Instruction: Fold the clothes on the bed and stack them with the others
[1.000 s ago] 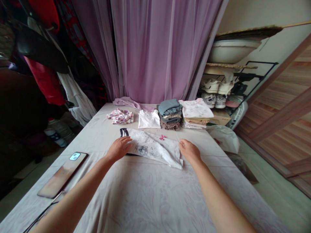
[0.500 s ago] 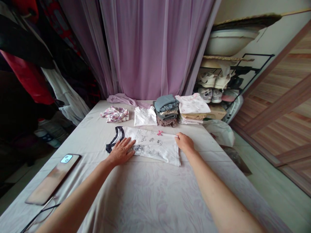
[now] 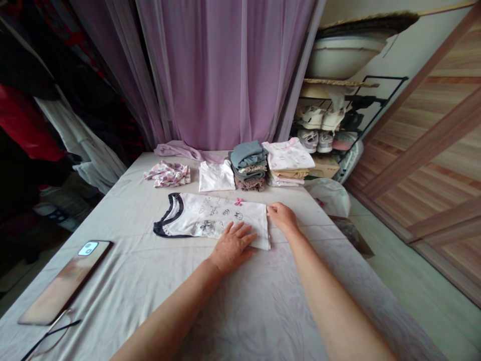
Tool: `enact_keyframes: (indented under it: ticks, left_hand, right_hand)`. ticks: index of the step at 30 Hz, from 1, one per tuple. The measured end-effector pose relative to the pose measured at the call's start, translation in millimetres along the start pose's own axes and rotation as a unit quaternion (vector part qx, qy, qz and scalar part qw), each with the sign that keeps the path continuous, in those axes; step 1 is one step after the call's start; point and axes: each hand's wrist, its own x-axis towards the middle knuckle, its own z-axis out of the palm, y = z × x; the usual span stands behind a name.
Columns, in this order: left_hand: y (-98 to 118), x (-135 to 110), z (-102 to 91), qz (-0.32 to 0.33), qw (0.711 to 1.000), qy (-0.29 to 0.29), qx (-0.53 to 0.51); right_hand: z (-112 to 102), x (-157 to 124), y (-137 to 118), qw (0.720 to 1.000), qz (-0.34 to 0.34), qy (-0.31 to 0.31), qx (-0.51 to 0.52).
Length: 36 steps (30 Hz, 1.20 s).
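Note:
A white shirt (image 3: pixel 195 213) with dark navy trim, black drawings and a small pink bow lies flat, its neckline to the left and its hem to the right. My left hand (image 3: pixel 233 245) rests palm down on the lower hem half, fingers spread, holding nothing. At the far right corner of the hem is my right hand (image 3: pixel 281 215), its fingers pinched on the shirt's edge. Behind the shirt sit a folded white garment (image 3: pixel 216 175) and a crumpled pink-patterned cloth (image 3: pixel 168 174).
Two stacks of folded clothes, one with a blue-grey top (image 3: pixel 248 154) and one with a pale pink top (image 3: pixel 289 154), stand at the back. A phone (image 3: pixel 65 283) and glasses (image 3: pixel 56 328) lie at left. Shoes (image 3: pixel 319 118) sit on a rack beyond.
My left hand has slid right across the shirt, from near the neckline to near the hem. The navy neckline now shows fully. My right hand stays at the hem corner. The view has shifted slightly.

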Motion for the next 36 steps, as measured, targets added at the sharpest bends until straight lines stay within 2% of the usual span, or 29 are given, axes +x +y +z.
enact_keyframes:
  ticks: [5, 10, 12, 16, 18, 23, 28, 36]
  left_hand:
    - [18, 16, 13.0, -0.005, 0.999, 0.022, -0.028]
    - [22, 20, 17.0, -0.006, 0.999, 0.039, -0.026]
    - [21, 16, 17.4, -0.006, 0.998, 0.047, -0.033]
    - [17, 4, 18.7, -0.022, 0.995, 0.083, -0.053]
    - [16, -1, 19.4, -0.035, 0.993, 0.097, -0.060]
    - [16, -3, 20.2, -0.051, 0.991, 0.108, -0.061]
    - [16, -2, 19.5, -0.050, 0.993, 0.096, -0.050]
    - [22, -3, 15.4, -0.068, 0.995, 0.073, -0.022]
  right_hand:
    - [5, -32, 22, 0.991, -0.020, -0.071, 0.115]
    - [15, -64, 43, 0.977, -0.031, -0.017, 0.212]
    - [15, -75, 46, 0.971, -0.065, -0.007, 0.229]
    - [11, -92, 45, 0.959, -0.187, -0.035, 0.212]
    - [9, -96, 44, 0.955, -0.215, -0.043, 0.200]
    - [9, -100, 41, 0.971, -0.182, -0.050, 0.145]
    - [7, -104, 34, 0.984, -0.152, -0.039, 0.082]
    - [6, -103, 33, 0.989, -0.120, -0.037, 0.075]
